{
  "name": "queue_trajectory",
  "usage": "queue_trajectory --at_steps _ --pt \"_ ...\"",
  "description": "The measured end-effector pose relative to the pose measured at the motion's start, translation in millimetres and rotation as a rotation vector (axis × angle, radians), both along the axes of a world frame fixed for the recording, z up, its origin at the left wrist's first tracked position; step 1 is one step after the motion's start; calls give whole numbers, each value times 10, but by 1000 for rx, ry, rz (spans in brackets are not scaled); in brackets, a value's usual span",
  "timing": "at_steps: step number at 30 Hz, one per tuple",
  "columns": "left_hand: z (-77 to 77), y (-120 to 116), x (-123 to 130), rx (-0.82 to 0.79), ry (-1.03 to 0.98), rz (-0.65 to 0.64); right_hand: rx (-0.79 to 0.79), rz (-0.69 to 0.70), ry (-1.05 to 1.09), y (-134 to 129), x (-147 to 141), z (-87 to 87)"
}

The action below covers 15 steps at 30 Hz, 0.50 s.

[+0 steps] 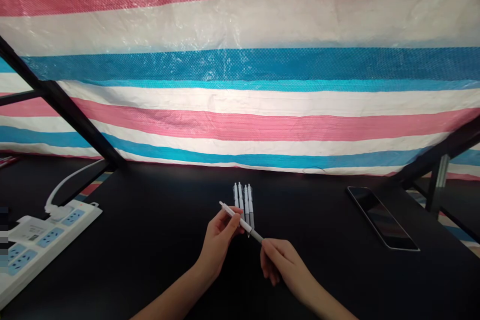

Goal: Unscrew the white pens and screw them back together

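Observation:
A white pen (245, 225) with a grey grip section is held slantwise between my two hands, its white end up and to the left. My left hand (222, 230) pinches the white barrel between thumb and fingers. At the lower grey end, the fingertips of my right hand (279, 258) close round the pen and hide its tip. Just behind, several similar white and grey pens (250, 205) lie side by side on the black table (168, 210); my left hand and the held pen cover part of them.
On the left is a white power strip (41, 255) with a plugged-in white cable (67, 180). A dark phone (382, 217) lies at the right. Black frame bars (75, 110) slant at both sides, before a striped plastic sheet (240, 65).

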<state>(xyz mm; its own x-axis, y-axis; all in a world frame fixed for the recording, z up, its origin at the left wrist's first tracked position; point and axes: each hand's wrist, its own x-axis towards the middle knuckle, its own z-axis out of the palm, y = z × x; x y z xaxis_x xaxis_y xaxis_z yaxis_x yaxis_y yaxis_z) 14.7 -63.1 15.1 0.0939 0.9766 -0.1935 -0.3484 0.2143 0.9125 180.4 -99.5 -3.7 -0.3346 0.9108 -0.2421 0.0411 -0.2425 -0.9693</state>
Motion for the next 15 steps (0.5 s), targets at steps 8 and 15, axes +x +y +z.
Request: queue_trajectory --at_steps 8,15 --pt "52 18 -2 -16 -71 92 -9 21 21 -6 13 -61" --pt "75 -2 -5 4 16 25 -6 14 31 -12 5 -38"
